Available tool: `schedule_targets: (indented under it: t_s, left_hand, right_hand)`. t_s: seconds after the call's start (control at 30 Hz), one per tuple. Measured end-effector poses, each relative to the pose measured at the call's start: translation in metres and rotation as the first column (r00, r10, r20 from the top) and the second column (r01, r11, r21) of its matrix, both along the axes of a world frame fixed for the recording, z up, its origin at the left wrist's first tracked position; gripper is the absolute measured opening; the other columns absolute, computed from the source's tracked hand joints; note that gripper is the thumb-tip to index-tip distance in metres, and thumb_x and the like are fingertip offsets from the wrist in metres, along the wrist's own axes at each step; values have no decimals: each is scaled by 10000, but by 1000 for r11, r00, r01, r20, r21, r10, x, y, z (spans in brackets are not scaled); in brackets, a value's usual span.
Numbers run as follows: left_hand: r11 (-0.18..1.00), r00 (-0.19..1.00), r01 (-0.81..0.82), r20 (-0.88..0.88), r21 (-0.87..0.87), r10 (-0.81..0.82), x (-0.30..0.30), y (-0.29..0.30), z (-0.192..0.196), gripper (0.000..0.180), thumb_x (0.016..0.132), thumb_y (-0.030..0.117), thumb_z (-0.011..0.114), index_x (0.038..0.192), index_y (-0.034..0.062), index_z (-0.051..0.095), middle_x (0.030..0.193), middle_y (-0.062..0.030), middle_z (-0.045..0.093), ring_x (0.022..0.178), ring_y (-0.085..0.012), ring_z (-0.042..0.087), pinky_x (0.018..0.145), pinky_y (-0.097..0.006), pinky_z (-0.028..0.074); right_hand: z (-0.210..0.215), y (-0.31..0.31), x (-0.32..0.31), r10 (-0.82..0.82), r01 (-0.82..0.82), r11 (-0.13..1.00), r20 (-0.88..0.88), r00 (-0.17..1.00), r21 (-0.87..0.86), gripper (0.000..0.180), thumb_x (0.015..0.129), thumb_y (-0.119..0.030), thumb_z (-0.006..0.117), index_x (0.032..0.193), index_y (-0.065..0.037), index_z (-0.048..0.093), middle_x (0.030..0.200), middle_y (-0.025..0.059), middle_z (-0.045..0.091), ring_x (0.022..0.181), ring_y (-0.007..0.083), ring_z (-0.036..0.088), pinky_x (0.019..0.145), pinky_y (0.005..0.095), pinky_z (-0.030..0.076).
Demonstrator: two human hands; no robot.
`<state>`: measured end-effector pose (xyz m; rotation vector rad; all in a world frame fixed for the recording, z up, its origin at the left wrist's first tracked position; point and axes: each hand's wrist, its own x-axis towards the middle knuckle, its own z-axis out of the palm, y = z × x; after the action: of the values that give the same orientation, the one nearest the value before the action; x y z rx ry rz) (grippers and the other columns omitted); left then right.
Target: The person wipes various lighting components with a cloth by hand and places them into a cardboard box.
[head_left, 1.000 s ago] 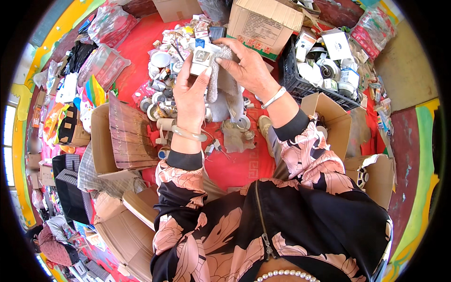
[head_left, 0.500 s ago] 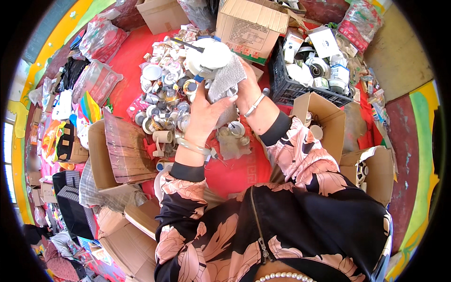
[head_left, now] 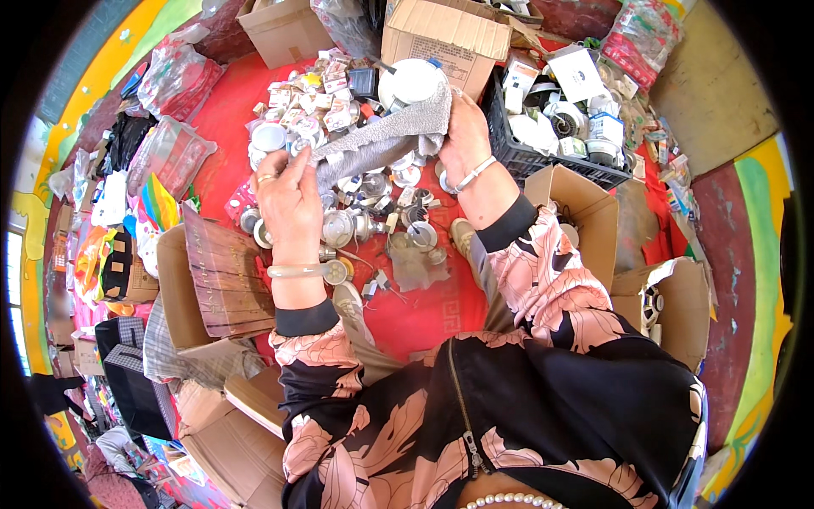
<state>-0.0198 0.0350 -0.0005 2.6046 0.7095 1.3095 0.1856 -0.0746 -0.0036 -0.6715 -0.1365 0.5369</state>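
Observation:
A grey cloth (head_left: 386, 140) is stretched between my two hands above a red mat. My left hand (head_left: 288, 199) pinches its lower left end; a ring and a pale bangle show on that hand and wrist. My right hand (head_left: 465, 136) grips the cloth's upper right end, pressed against a round white lamp fitting (head_left: 413, 83). Below the cloth lies a heap of several small round metal and white fittings (head_left: 365, 225) on the mat.
A black crate (head_left: 517, 157) of boxed fittings stands at the upper right, cardboard boxes (head_left: 445, 34) behind it and open cartons (head_left: 593, 212) to the right. A carton with brown sheets (head_left: 222, 271) sits left of my left arm. Plastic bags (head_left: 174, 153) lie at the left.
My hands were close together around the white fitting and cloth. My left hand has since drawn down and left, pulling the cloth out long, while my right hand stays by the fitting.

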Motion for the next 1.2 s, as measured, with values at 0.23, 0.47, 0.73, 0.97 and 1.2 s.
schedule_targets:
  t_s: [0.23, 0.47, 0.73, 0.97, 1.2]
  left_hand:
    - [769, 814, 231, 552, -595, 183, 21, -30, 6, 287, 911, 136, 483, 1145, -10, 565, 967, -106, 634, 826, -172, 593, 732, -294, 477]
    - [608, 685, 580, 729, -542, -3, 51, -63, -11, 540, 954, 316, 403, 1354, -23, 275, 1327, -159, 383, 1198, -205, 388, 997, -312, 321]
    - [559, 580, 623, 803, -546, 138, 41, -52, 0, 502, 958, 286, 402, 1343, -19, 296, 1236, -141, 460, 1072, -183, 481, 908, -292, 401]
    - [691, 728, 493, 685, -528, 4, 32, -51, 13, 416, 918, 140, 495, 1287, -33, 413, 1204, -130, 522, 1048, -155, 504, 907, -272, 399]
    - [917, 830, 370, 497, -152, -252, 36, -58, -3, 437, 937, 98, 351, 1328, -87, 291, 1354, -226, 364, 1256, -295, 369, 1019, -346, 299]
  right_hand:
    - [-23, 11, -21, -155, 375, 910, 694, 703, -177, 172, 867, -96, 541, 1009, 1, 533, 855, 105, 613, 751, 176, 565, 684, 279, 451]
    - [-13, 11, -83, -102, 546, 818, 887, 451, -183, 210, 850, -92, 543, 1044, -35, 487, 909, 202, 562, 826, 377, 556, 708, 371, 449]
    - [-4, 4, -103, 35, 412, 880, 899, 437, -235, 303, 843, -124, 579, 1112, -26, 480, 860, 149, 581, 735, 272, 584, 658, 316, 465]
    - [-11, 6, -87, 206, -67, 967, 603, 770, -246, 260, 865, -90, 574, 1102, 5, 524, 748, -5, 563, 637, 42, 474, 545, 197, 401]
    - [-11, 12, -77, 0, 144, 973, 624, 781, -181, 237, 860, -64, 576, 1081, 17, 548, 804, 1, 589, 697, 50, 502, 626, 195, 436]
